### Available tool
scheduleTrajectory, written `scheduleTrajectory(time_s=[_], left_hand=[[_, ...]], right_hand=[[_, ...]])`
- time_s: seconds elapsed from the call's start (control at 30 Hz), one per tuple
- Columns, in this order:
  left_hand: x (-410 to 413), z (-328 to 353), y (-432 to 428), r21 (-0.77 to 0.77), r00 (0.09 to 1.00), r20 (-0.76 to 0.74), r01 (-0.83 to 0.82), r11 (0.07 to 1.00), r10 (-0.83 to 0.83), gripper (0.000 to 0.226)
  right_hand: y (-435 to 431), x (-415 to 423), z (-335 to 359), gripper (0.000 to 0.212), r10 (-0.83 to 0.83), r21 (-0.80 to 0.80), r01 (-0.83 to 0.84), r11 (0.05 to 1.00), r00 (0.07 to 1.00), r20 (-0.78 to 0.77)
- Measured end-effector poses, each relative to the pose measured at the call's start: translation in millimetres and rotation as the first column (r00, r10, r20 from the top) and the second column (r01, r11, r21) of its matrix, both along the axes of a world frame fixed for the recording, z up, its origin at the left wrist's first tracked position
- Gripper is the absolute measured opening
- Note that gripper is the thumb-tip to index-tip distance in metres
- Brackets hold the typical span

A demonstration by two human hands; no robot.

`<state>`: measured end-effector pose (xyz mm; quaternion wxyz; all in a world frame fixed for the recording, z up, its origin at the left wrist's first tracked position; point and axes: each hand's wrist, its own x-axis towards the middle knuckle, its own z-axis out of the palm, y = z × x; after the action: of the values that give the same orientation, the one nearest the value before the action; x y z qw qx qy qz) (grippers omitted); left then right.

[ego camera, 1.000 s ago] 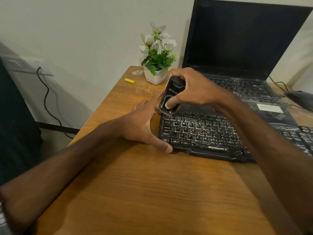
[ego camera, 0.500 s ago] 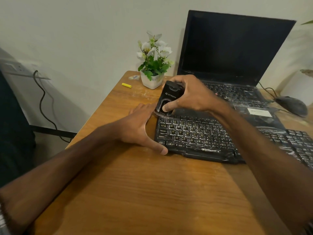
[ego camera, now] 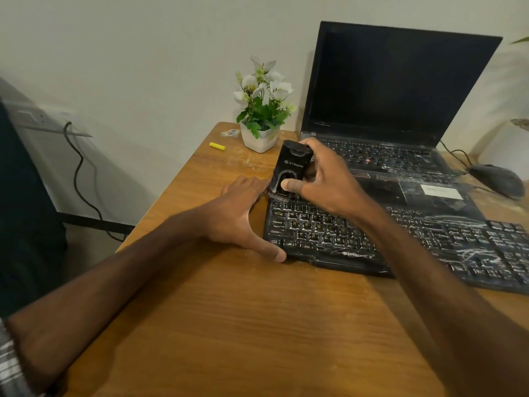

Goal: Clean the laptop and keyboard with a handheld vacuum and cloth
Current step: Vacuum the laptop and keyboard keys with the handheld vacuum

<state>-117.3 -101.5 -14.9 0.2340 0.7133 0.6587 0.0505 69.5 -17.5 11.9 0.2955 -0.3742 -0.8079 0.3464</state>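
My right hand (ego camera: 323, 179) grips a small black handheld vacuum (ego camera: 290, 169), held upright with its brush end on the top left corner of a black external keyboard (ego camera: 400, 239). The keyboard lies on the wooden desk (ego camera: 243, 325) and is streaked with white dust. My left hand (ego camera: 240, 213) rests flat against the keyboard's left edge, thumb along its front corner, fingers straight. Behind stands an open black laptop (ego camera: 395, 90) with a dark screen and dusty keys. No cloth is in view.
A white pot of flowers (ego camera: 262, 121) stands at the desk's back left, beside a yellow battery (ego camera: 217, 146) and a small wrapper (ego camera: 230, 133). A black mouse (ego camera: 499, 179) with its cable sits at the right. A wall socket with a cable (ego camera: 77, 173) is left of the desk.
The view has shifted, so everything sits lower and further right in frame. The vacuum stays at the keyboard's top left corner and my left hand stays at its left edge.
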Motion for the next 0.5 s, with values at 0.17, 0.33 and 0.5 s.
scheduleTrajectory(time_s=[0.17,0.33,0.5], left_hand=[[-1,-2,1,0.004,1.000,0.005,-0.015,1.000,0.015,0.158],[1,1,-2,0.020,0.999,0.036,0.004,1.000,-0.005,0.148],[-4,-2,-1,0.054,0.998,0.043,0.051,0.997,-0.053,0.136]], right_hand=[[1,-2,0,0.069,-0.010,0.013,0.010,1.000,1.000,-0.003],[7,10,5,0.057,0.016,0.013,-0.017,1.000,0.996,0.092],[10,26,20,0.060,-0.006,0.114,-0.018,0.993,0.979,0.204]])
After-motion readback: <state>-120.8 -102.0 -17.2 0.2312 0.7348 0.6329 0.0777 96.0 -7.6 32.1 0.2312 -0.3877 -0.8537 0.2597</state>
